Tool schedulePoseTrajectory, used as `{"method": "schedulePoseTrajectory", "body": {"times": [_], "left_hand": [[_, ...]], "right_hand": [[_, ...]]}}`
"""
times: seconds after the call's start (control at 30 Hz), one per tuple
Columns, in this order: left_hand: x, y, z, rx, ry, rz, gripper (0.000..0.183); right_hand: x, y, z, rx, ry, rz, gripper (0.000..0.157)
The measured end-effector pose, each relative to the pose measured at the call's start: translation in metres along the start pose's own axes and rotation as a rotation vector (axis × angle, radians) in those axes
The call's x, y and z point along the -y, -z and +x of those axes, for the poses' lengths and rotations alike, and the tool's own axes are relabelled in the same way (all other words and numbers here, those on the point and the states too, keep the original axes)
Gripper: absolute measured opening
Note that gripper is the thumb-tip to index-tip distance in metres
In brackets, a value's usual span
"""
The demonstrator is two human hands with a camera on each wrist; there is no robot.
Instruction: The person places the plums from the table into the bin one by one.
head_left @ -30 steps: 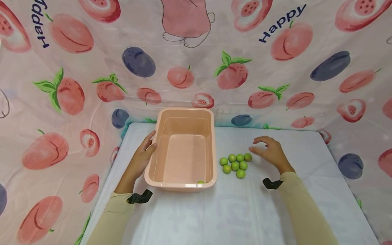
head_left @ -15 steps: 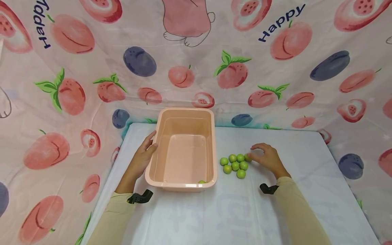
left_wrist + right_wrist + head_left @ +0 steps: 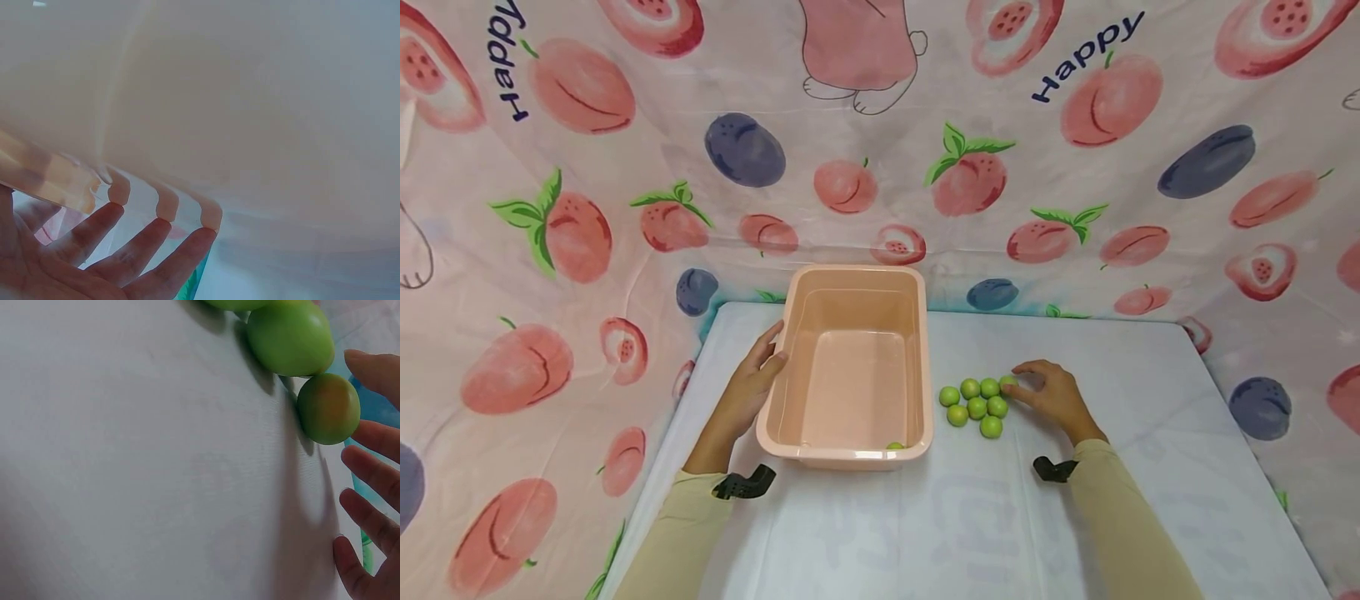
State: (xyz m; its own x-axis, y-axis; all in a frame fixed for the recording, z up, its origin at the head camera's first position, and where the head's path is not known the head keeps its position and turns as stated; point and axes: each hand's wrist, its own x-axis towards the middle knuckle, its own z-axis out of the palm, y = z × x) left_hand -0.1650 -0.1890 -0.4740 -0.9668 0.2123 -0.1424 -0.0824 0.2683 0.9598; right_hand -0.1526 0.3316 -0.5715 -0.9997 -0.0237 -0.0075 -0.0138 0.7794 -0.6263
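A peach-coloured plastic basin (image 3: 854,392) stands upright on the table in the head view, and one small green fruit (image 3: 896,446) shows inside its near right corner. My left hand (image 3: 747,390) steadies the basin's left side, thumb at the rim. In the left wrist view its straight, spread fingers (image 3: 150,250) touch the outer wall. Right of the basin lie several round green limes (image 3: 977,407) in a loose cluster. My right hand (image 3: 1056,400) has its thumb and index finger around the far-right lime (image 3: 329,409); the index fingertip meets it, while the thumb stands apart.
A white cloth covers the table (image 3: 970,533). Behind and at both sides hangs a fruit-printed curtain (image 3: 880,142), right at the basin's far end. A black wrist mount (image 3: 743,482) sits on the left sleeve, another black mount (image 3: 1054,469) on the right.
My right hand has moved left and slightly down to the far-right lime, its thumb and index finger coming around it. The left hand and basin stay put.
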Motion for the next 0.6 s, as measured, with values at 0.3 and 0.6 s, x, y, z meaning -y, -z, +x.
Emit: {"method": "schedulePoseTrajectory", "body": {"times": [0.3, 0.6], "left_hand": [[0.0004, -0.0007, 0.0013, -0.004, 0.004, -0.001, 0.058], [-0.0027, -0.0006, 0.0006, 0.001, 0.003, -0.004, 0.058]], "right_hand": [[-0.0011, -0.0038, -0.0015, -0.027, 0.026, 0.006, 0.051], [0.0009, -0.0047, -0.0027, -0.034, 0.037, 0.003, 0.049]]}}
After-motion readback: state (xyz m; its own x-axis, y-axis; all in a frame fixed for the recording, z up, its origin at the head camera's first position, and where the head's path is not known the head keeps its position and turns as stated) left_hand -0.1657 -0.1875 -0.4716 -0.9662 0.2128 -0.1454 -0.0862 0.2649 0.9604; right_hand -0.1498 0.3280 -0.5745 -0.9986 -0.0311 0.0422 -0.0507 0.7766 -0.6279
